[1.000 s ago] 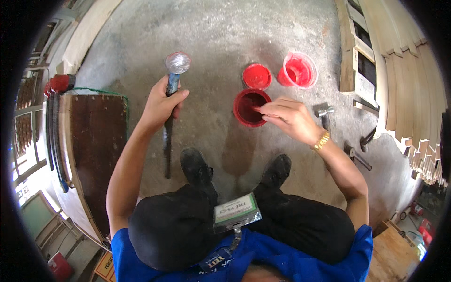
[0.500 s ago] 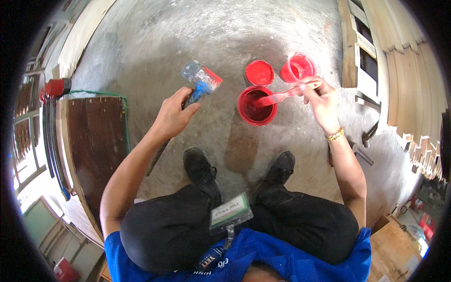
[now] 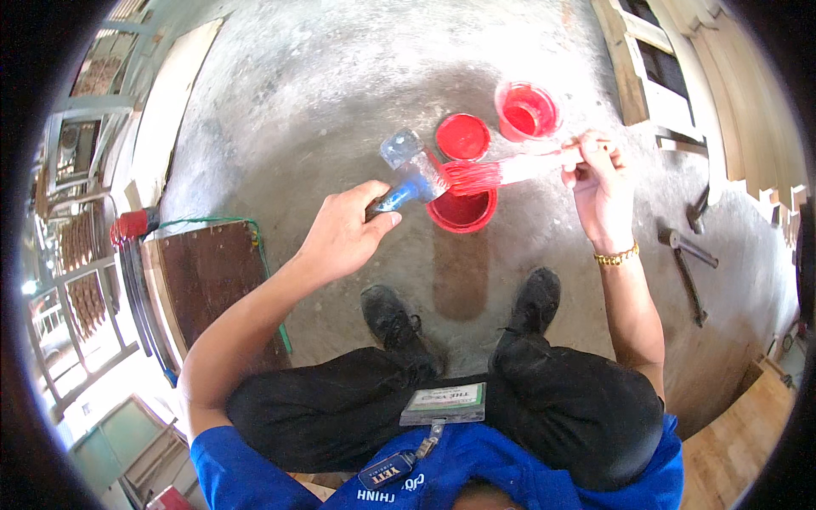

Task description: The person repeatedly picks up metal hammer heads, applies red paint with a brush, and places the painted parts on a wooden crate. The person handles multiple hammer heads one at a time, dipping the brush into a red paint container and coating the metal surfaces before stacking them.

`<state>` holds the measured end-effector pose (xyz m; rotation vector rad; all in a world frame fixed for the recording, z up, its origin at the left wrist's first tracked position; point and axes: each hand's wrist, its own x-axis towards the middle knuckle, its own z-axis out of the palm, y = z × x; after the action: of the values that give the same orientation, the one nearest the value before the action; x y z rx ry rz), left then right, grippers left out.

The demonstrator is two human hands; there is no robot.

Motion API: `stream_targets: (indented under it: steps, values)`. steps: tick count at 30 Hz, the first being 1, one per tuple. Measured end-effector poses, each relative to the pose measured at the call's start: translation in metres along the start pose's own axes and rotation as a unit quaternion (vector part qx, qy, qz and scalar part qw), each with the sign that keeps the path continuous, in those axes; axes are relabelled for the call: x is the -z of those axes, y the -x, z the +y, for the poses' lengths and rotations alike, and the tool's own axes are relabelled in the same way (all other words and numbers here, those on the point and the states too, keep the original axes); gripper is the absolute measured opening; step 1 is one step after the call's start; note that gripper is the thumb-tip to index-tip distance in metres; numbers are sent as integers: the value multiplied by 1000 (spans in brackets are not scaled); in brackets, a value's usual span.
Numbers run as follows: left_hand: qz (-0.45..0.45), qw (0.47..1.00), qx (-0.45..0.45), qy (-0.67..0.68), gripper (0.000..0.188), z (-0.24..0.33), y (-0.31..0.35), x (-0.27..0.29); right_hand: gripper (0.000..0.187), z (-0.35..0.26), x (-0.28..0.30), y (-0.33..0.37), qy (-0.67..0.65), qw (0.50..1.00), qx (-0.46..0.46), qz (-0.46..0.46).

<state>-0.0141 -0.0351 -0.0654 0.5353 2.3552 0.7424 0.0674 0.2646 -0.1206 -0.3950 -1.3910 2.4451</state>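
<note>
My left hand is closed around the handle of a hammer, whose grey metal head has a blue neck and red paint on its right end. My right hand pinches the handle end of a paintbrush loaded with red paint. Its bristles touch the red end of the hammer head. Just beneath them on the floor stands an open paint can with red paint inside, partly hidden by the brush. Behind it lies a round lid coated red, and beside that is a clear plastic cup with red paint.
On the left are a brown board and several upright hammers with red-painted heads. More hammers lie on the concrete floor at right. Wooden planks are stacked along the right side. My shoes flank the can's shadow.
The brush has come up out of the paint can and now meets the hammer head. My left hand has brought the hammer rightward, over near the can.
</note>
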Motion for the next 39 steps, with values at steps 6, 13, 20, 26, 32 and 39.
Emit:
stream_targets:
  steps: [6,13,20,26,32,39]
  values:
    - [-2,1000,-17,9,28,10,0,-13,6,-22,-16,0,118,990,69,-39]
    - [-1,1000,-19,2,27,25,0,-15,8,-32,9,-2,147,982,121,-17]
    - [-17,1000,-23,1,28,34,-9,-22,5,-24,-10,4,196,969,134,-62]
    - [-22,998,-37,-51,26,37,-10,-23,3,-35,0,5,174,971,158,-36]
    - [-13,994,-92,-57,26,32,-15,-27,10,-16,-17,16,192,969,143,-55]
    - [-19,997,-61,-43,26,28,-15,-26,14,-31,-7,17,215,953,207,-52]
